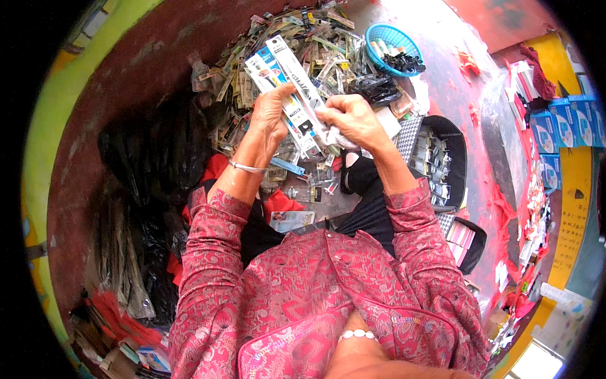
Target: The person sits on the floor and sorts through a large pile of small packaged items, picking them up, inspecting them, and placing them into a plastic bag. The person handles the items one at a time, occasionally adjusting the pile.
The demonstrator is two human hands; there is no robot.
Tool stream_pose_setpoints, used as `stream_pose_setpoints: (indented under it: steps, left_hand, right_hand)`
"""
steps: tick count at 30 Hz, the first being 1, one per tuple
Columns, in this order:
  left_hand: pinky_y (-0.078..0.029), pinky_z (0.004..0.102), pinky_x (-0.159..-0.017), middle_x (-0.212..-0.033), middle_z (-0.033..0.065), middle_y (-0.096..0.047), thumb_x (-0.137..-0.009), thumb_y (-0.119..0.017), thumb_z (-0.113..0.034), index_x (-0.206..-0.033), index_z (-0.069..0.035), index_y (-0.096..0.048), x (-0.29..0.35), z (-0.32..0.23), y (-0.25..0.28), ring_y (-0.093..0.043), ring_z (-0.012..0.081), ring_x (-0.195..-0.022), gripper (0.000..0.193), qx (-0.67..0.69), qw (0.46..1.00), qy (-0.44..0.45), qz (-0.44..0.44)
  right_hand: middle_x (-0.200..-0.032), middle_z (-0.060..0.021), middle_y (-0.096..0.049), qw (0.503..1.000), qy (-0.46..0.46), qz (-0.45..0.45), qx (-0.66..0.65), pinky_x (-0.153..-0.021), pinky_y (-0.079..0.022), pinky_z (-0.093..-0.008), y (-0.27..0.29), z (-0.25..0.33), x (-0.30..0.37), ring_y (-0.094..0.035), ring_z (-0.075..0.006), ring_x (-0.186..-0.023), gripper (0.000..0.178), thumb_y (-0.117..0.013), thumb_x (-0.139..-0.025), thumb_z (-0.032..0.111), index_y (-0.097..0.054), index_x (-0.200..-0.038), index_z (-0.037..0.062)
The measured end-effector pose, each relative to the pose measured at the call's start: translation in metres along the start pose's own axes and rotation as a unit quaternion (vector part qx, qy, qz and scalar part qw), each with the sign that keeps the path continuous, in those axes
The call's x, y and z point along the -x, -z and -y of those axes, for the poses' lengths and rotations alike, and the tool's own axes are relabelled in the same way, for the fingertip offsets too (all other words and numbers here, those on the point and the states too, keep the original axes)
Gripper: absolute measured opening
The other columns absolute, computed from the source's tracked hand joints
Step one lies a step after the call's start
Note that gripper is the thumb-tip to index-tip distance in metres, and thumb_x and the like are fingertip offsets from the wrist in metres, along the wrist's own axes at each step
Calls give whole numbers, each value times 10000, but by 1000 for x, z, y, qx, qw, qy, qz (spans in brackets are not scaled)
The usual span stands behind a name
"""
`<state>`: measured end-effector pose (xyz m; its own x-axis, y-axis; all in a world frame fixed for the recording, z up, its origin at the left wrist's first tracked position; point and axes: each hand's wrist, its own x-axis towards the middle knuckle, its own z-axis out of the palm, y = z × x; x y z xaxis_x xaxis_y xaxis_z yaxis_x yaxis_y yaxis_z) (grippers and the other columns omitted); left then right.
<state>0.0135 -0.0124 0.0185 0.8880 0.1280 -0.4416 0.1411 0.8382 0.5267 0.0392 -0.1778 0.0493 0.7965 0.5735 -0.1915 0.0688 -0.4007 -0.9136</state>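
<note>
My left hand [270, 115] is closed around the left side of some long, narrow printed packages, its thumb lying on top. One is a blue-and-white package [257, 68]; beside it, on the right, lies a white package [287, 58] with dark lettering. My right hand [355, 119] pinches the white package near its lower right edge. Something whitish and crumpled [341, 138] hangs under my right fingers; its kind is unclear. Below and beyond both hands spreads a heap of small flat packets [325, 33]. A blue strip [287, 165] lies near my left wrist.
A blue plastic basket [372, 57] holds dark and pale small items at the far right of the heap. Two dark-edged checked cases [410, 140] stand open at my right. Black plastic bags [158, 142] lie at the left. Blue boxes [571, 123] are stacked farther right.
</note>
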Motion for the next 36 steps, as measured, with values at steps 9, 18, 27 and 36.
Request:
stream_pose_setpoints:
  steps: [9,18,27,36]
  left_hand:
    - [-514,355,-662,-812,85,-603,-668,-583,14,-923,1,-549,3,-1,-1,-602,202,-696,257,-9,996,29,83]
    - [-503,329,-620,-763,65,-601,-656,-604,-2,-895,-12,-564,10,0,-6,-594,191,-648,243,-169,984,24,51]
    - [-472,261,-603,-789,45,-589,-596,-655,-15,-950,-17,-556,37,10,-20,-571,137,-645,368,-245,944,87,204]
    - [-472,288,-582,-754,55,-583,-606,-640,-4,-908,-16,-559,20,22,-7,-555,155,-626,313,-264,949,68,159]
  right_hand:
    - [-512,-83,-484,994,5,68,87,-485,-366,-329,2,-10,-3,-437,-130,-491,319,-543,-746,286,-563,-660,-20]
    - [-627,-106,-579,977,131,-143,87,-562,-443,-294,32,29,3,-554,-144,-579,266,-611,-748,273,-614,-718,8]
    - [-695,-78,-535,806,381,-358,279,-544,-445,-336,27,20,-28,-548,-253,-636,79,-600,-694,123,-563,-751,83]
    - [-710,-82,-581,812,468,-255,239,-590,-469,-293,1,42,-11,-583,-215,-651,63,-596,-729,103,-585,-769,56]
